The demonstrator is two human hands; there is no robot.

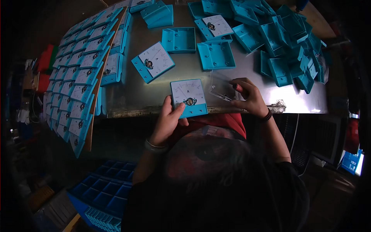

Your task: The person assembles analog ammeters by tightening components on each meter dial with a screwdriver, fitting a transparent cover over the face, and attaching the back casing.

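My left hand [166, 120] holds an ammeter [188, 88] at the table's front edge, thumb on its face near the lower left. The meter has a turquoise base, a white dial marked "A" and a small round metal movement; its dial faces up. On the right, my right hand [253, 98] has thumb and fingers closed around the right side of a clear plastic cover [219, 92], tilted just above the metal table [154, 101]. The cover is apart from the meter. Behind the ammeter lies another dial meter [159, 60] on a turquoise base.
Turquoise bases [179, 40] lie scattered behind, with a large heap [280, 71] at the right. One more meter [217, 27] rests on bases. Rows of meters [83, 77] fill a slanted board [103, 73] at left. A blue compartment crate [102, 189] stands below left.
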